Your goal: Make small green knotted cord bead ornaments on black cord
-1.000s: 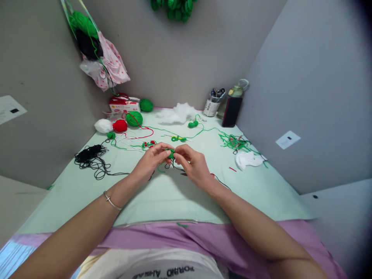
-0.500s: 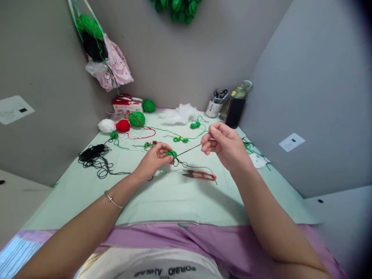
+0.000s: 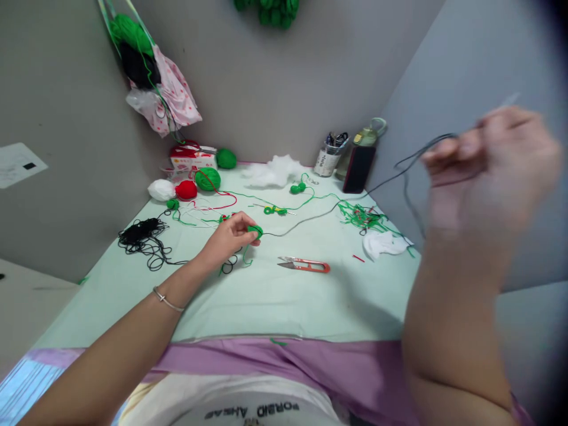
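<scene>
My left hand (image 3: 233,235) pinches a small green knitted or crocheted piece (image 3: 255,231) above the middle of the table. A black yarn strand (image 3: 306,220) runs from that piece up to my right hand (image 3: 492,160), raised high at the right and smeared by motion. The right fingers are curled round the yarn, and loops of it trail from them. A thin pale tip shows above this hand, too blurred to name. Orange-handled thread snips (image 3: 306,265) lie on the table to the right of my left hand.
A black yarn tangle (image 3: 142,232) lies left. Behind are a green yarn ball (image 3: 207,179), a red ball (image 3: 186,190) and white stuffing (image 3: 277,171). A pen cup (image 3: 326,161), phone (image 3: 358,170) and bottle (image 3: 366,137) stand back right, near green yarn scraps (image 3: 364,216).
My right hand has swung up and far to the right, drawing the black strand out long. My left hand has shifted slightly left with the green piece still pinched.
</scene>
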### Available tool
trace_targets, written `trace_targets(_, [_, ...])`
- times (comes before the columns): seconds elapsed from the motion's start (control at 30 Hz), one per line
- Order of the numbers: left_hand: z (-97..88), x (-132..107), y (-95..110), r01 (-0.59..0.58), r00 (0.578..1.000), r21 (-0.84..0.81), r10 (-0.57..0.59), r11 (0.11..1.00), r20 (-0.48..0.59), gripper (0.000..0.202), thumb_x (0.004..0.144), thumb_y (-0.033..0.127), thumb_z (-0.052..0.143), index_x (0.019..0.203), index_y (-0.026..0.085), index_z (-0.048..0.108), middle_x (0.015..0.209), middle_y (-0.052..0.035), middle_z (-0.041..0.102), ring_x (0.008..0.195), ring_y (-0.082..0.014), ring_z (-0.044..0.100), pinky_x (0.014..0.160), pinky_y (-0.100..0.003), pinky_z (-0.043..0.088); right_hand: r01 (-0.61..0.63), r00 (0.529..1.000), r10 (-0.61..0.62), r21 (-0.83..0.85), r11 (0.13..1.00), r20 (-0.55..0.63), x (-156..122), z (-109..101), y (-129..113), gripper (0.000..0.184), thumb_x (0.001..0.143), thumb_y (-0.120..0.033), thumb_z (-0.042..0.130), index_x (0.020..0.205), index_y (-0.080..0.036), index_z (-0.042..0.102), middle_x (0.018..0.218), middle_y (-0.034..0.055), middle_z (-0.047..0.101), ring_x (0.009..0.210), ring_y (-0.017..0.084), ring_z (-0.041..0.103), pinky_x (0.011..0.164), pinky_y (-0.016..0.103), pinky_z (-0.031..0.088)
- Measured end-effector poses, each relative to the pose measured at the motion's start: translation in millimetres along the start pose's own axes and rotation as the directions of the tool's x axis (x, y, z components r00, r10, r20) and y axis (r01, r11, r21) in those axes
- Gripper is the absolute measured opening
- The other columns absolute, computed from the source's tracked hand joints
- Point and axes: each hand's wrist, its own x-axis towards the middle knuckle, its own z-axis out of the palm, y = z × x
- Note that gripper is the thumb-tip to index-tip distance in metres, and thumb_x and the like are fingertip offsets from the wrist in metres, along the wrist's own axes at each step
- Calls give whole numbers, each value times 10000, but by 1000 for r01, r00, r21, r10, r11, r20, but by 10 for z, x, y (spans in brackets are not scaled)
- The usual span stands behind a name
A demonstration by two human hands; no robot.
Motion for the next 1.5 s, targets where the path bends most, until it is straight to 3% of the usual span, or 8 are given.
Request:
trace_targets(0.1, [-8,-4,14,29,1000,-53,-29,998,1,233,738,314,755,900,191,643,801,-12,651,737,-181,682,708,-297,497,-77,961,55,72,994,271,-320,259,303,198,811,-94,564,932,-233,637,523,-90,505,483,82,541,566,312,390])
trace_targets(0.2, [-7,1,7,48,999,-101,-46,994,17,260,744,323,755,949,190,668,845,-17,656,750,-170,676,744,-296,511,-166,841,211,-134,977,499,-705,445,600,169,879,-178,519,1025,-226,588,560,-73,517,479,105,529,529,266,415])
trace_targets(0.43, [28,-5,-25,55,998,-121,-49,991,50,297,741,347,776,938,182,627,835,-11,665,735,-158,672,763,-299,521,178,657,225,-437,882,720,-1260,631,900,111,893,-263,551,903,-188,632,704,-17,535,613,106,469,608,242,372])
trace_targets(0.73, [85,-6,-129,-73,997,-23,74,997,6,274,707,304,803,816,172,589,782,6,639,711,-146,646,712,-275,497,346,653,209,-532,773,728,-1335,658,954,110,875,-177,526,794,-188,600,743,2,574,602,109,439,587,247,297])
trace_targets(0.93, [103,-34,-85,-64,995,9,64,998,73,242,713,281,795,855,184,625,756,9,642,708,-150,640,700,-270,480,-5,651,396,-517,856,648,-1249,684,1004,98,737,-185,577,643,-181,546,592,-41,467,560,97,394,539,228,296])
trace_targets(1.1, [34,-44,-23,-22,987,-78,34,997,154,241,775,288,748,985,208,663,882,-8,662,809,-159,659,810,-298,504,-219,581,452,-404,888,678,-1144,610,1044,226,870,-328,516,811,-162,657,612,-29,523,553,100,460,556,234,355])
trace_targets(1.3, [-55,-18,13,87,978,-248,-35,965,204,303,815,267,698,1111,207,675,1069,-49,683,901,-163,665,891,-281,508,-184,575,396,-359,915,716,-1200,601,967,369,916,-478,529,901,-153,702,711,2,580,615,109,514,603,243,399])
trace_targets(1.5, [-66,9,7,114,973,-331,-38,937,228,317,843,237,627,1155,184,651,1073,-75,693,835,-139,650,812,-235,528,-87,622,340,-370,925,705,-1345,674,958,182,844,-325,647,816,-162,722,763,1,580,612,88,457,586,234,370])
